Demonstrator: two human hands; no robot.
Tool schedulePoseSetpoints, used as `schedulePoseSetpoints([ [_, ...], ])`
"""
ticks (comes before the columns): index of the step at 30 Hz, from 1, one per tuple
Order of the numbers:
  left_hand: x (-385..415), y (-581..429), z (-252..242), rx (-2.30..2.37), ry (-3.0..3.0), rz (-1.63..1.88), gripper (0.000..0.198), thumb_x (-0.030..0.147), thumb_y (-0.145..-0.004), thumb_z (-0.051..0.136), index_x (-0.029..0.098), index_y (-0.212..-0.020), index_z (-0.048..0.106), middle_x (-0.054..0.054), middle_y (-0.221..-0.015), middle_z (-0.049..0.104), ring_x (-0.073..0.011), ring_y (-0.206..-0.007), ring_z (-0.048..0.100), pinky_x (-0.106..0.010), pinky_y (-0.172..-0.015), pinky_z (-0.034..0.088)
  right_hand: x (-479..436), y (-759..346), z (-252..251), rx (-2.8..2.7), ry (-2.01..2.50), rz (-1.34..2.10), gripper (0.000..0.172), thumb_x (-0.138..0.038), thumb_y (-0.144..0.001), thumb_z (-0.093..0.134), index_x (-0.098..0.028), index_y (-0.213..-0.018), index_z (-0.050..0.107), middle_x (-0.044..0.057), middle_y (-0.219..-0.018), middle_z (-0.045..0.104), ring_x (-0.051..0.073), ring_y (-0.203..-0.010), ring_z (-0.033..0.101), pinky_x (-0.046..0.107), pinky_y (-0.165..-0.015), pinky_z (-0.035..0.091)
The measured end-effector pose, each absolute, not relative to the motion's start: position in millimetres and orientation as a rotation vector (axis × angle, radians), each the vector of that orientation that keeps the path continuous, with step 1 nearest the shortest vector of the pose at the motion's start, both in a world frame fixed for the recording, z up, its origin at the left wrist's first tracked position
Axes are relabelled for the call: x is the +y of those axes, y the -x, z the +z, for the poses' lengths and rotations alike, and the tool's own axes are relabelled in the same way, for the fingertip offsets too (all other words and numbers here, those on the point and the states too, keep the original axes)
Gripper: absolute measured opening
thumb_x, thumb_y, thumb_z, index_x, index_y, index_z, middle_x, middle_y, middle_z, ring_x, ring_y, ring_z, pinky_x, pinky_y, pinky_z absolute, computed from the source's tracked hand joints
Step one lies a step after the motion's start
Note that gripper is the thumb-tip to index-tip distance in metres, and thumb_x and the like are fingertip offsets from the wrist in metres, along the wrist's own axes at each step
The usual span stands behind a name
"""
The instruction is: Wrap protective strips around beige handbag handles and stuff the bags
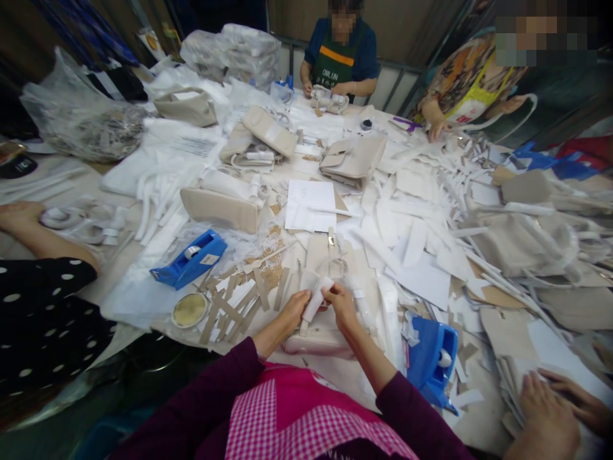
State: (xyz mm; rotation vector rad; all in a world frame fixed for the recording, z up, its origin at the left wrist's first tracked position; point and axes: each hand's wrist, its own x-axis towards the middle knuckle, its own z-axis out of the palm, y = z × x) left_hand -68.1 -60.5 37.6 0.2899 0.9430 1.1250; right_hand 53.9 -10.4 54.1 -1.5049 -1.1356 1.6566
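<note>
**Though crowded on all sides, the work sits at the near edge**

Although the work table (115,255) is broad, almost all of it lies under white paper offcuts (421,255), thickest on the right. Dark walls and a metal rail close off the far side. Three co-workers sit round it: one in a green apron (335,64) at the far end, one in a patterned top (462,80) at far right, and one in a polka-dot sleeve (43,300) at the left. Another pair of hands (550,402) rests on paper sheets at lower right.

A clear plastic sack (81,121) slumps at far left. Beige handbags (352,160) lie about the middle. One blue tape dispenser (189,259) stands left of the person, a second (433,361) just to the right. Brown card strips (239,300) fan out beside a round tin (189,310).

At the near edge lies a pale handbag (318,342). Just above it is the white wrapped piece (316,297), a short, narrow strip in white paper, tilted upward to the right. The left hand (293,308) pinches its lower end and the right hand (341,301) its upper end, fingers closed tight on it.
</note>
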Motion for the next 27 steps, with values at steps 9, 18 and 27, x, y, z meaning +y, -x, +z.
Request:
schedulePoseSetpoints([
  [9, -66, 69, 37, 0.939, -0.309, 1.074, 0.045, 0.033, -0.065, 0.079, 0.01, -0.1, 0.062, -0.012, -0.096, 0.07, -0.0208, -0.082, 0.068, -0.033, -0.08, 0.052, 2, -52, 39, -1.109, 1.565, 1.708, 0.024, -0.035, -0.061, 0.065, -0.019, -0.069, 0.051, -0.005, -0.055, 0.05, 0.011, -0.048, 0.046, 0.023, -0.047, 0.037],
  [18, -67, 65, 41, 1.16, -0.229, 1.022, 0.037, 0.033, -0.074, 0.07, 0.014, -0.102, 0.058, -0.008, -0.094, 0.068, -0.0172, -0.063, 0.068, -0.026, -0.055, 0.051, 10, -48, 41, -1.433, 1.761, 1.591, 0.018, -0.027, -0.07, 0.06, -0.019, -0.08, 0.049, 0.001, -0.068, 0.054, 0.018, -0.063, 0.054, 0.03, -0.061, 0.045],
  [27, -58, 56, 36, 1.404, -0.194, 0.957, 0.02, 0.028, -0.079, 0.064, 0.013, -0.09, 0.057, -0.003, -0.075, 0.062, -0.0103, -0.045, 0.057, -0.021, -0.042, 0.041, 53, 23, 58, -2.902, 0.937, 0.791, 0.02, -0.008, -0.083, 0.05, -0.02, -0.095, 0.061, 0.006, -0.102, 0.057, 0.017, -0.097, 0.052, 0.024, -0.08, 0.04],
])
